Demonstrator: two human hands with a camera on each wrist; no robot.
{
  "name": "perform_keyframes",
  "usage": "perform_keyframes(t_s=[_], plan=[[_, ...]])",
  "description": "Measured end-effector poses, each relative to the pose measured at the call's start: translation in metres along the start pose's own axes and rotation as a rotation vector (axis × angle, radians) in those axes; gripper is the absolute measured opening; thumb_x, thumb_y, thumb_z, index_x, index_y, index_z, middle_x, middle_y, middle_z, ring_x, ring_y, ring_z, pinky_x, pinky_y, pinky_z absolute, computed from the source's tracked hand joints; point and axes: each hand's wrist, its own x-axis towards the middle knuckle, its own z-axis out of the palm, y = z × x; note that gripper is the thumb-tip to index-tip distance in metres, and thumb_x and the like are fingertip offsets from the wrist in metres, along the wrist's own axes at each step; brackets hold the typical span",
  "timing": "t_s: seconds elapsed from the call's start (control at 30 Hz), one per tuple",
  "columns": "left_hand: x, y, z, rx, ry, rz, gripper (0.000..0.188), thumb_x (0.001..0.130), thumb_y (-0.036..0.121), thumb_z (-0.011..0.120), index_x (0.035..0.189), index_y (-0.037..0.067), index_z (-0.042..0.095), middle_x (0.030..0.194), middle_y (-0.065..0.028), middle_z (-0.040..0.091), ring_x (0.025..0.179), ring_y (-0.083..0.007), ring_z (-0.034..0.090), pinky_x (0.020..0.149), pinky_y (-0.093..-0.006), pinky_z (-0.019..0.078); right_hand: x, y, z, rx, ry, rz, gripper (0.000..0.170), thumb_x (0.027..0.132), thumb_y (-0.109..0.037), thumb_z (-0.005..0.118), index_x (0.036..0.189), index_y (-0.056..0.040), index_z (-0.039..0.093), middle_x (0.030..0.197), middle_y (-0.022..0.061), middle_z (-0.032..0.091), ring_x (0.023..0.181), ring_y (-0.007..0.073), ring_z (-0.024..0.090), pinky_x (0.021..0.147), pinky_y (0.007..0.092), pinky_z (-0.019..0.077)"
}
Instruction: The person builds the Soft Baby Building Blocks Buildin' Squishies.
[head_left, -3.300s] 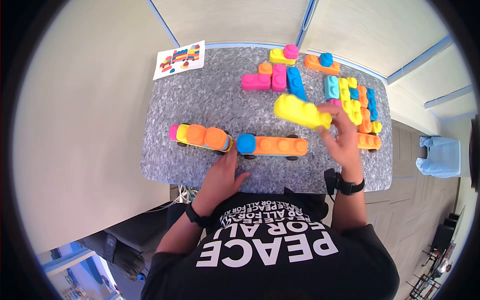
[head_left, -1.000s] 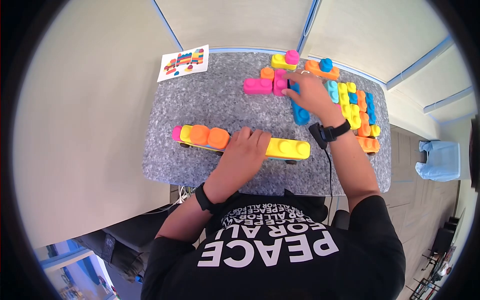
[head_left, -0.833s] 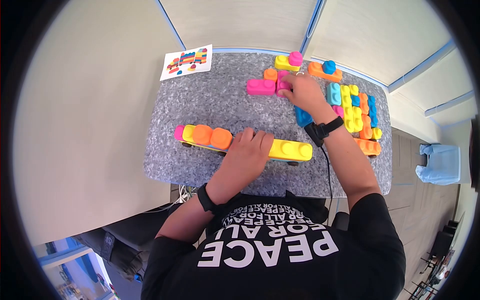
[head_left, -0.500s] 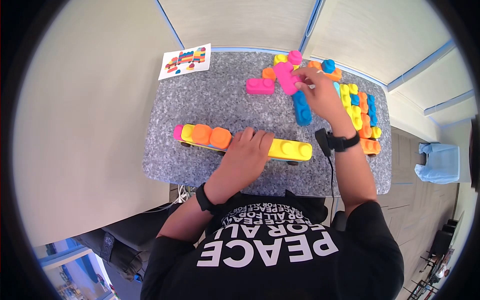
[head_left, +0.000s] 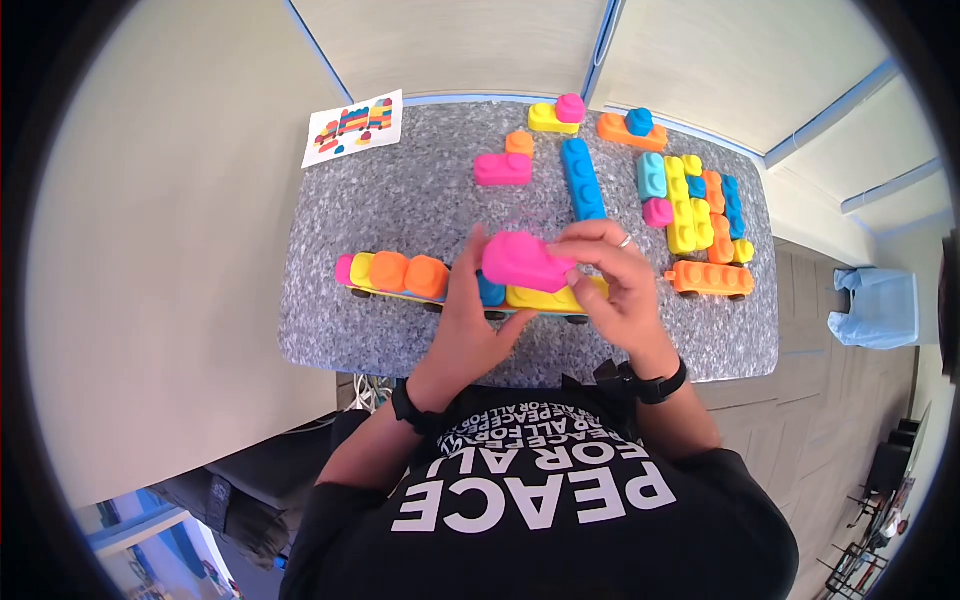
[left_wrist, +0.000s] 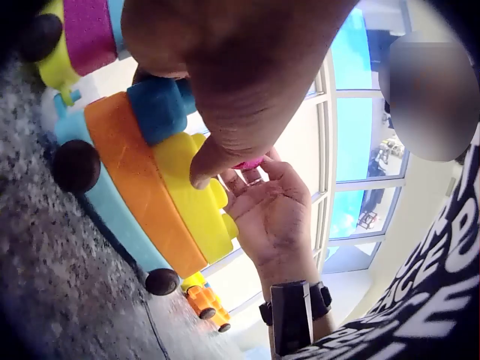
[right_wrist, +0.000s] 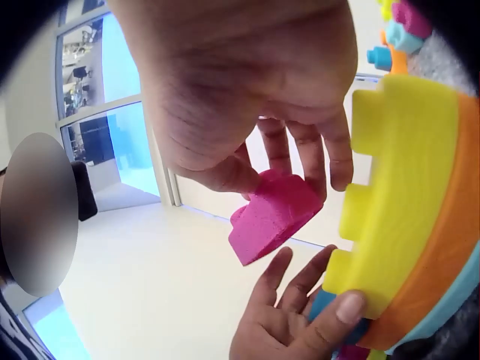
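Note:
My right hand (head_left: 622, 290) pinches a pink building block (head_left: 520, 262) between thumb and fingers, held tilted above a toy train wagon. In the right wrist view the pink block (right_wrist: 274, 214) hangs beside the wagon's studs. The wagon has a light-blue wheeled base, an orange layer (left_wrist: 135, 165), and on top a long yellow block (head_left: 540, 300) beside a small blue one (head_left: 492, 290). My left hand (head_left: 462, 320) straddles the wagon's left end, its thumb against the yellow block's near side and its fingers spread on the far side. Coupled at left is another car (head_left: 400, 272), topped with orange blocks.
A long blue block (head_left: 583, 180) lies behind the right hand. Pink and orange blocks (head_left: 503, 168) lie at the back middle. Several coloured blocks (head_left: 692, 205) group at the right, near an orange wheeled car (head_left: 710, 279). A picture card (head_left: 352, 130) lies at the back left.
My right hand set the yellow block on the wagon, then picked up the pink block from the back and brought it over the wagon. My left hand changed from covering the wagon's top to straddling it.

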Motion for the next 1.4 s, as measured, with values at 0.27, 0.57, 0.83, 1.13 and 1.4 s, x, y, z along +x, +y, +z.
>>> perform_keyframes(t_s=[0.27, 0.57, 0.83, 1.13, 1.4], plan=[[-0.007, -0.024, 0.009, -0.224, 0.055, 0.021, 0.134, 0.086, -0.002, 0.098, 0.185, 0.005, 0.007, 0.175, -0.0235, 0.043, 0.155, -0.0337, 0.056, 0.126, -0.0476, 0.0522, 0.002, -0.015, 0.014, -0.183, -0.111, -0.027, 0.034, 0.093, 0.005, 0.078, 0.126, -0.0052, 0.081, 0.13, 0.0139, 0.077, 0.117, 0.035, 0.079, 0.1, 0.0428, 0.0646], [-0.004, -0.025, 0.003, 0.003, 0.09, 0.134, 0.102, 0.088, 0.008, 0.098, 0.171, 0.0, 0.04, 0.169, -0.0229, 0.051, 0.152, -0.0403, 0.057, 0.127, -0.0508, 0.0476, -0.001, -0.012, 0.017, -0.221, -0.155, -0.042, 0.034, 0.095, 0.003, 0.083, 0.127, -0.0067, 0.084, 0.134, 0.0139, 0.077, 0.117, 0.034, 0.08, 0.098, 0.042, 0.0664], [-0.006, -0.027, 0.002, -0.002, 0.078, 0.125, 0.1, 0.086, 0.017, 0.102, 0.166, 0.0, 0.045, 0.162, -0.0243, 0.056, 0.149, -0.0435, 0.059, 0.125, -0.0521, 0.0489, 0.0, -0.013, 0.018, -0.213, -0.177, -0.023, 0.03, 0.095, 0.0, 0.085, 0.124, -0.0064, 0.084, 0.133, 0.0134, 0.078, 0.117, 0.0345, 0.08, 0.098, 0.0427, 0.0659], [-0.012, -0.043, 0.004, -0.014, 0.069, 0.126, 0.094, 0.087, 0.018, 0.103, 0.16, 0.001, 0.047, 0.152, -0.0228, 0.06, 0.138, -0.0405, 0.066, 0.117, -0.0497, 0.0548, 0.021, -0.019, -0.001, -0.122, -0.339, 0.003, 0.036, 0.096, -0.004, 0.088, 0.132, -0.0073, 0.083, 0.136, 0.0143, 0.078, 0.124, 0.0327, 0.077, 0.103, 0.0432, 0.0626], [-0.012, -0.043, 0.006, 0.033, 0.076, 0.154, 0.093, 0.087, 0.016, 0.102, 0.16, 0.001, 0.047, 0.15, -0.0223, 0.061, 0.135, -0.0373, 0.068, 0.114, -0.0478, 0.0563, 0.095, 0.03, -0.053, -0.26, -0.352, 0.221, 0.053, 0.098, -0.017, 0.09, 0.149, -0.0096, 0.075, 0.143, 0.013, 0.078, 0.13, 0.0341, 0.075, 0.109, 0.0458, 0.0598]])
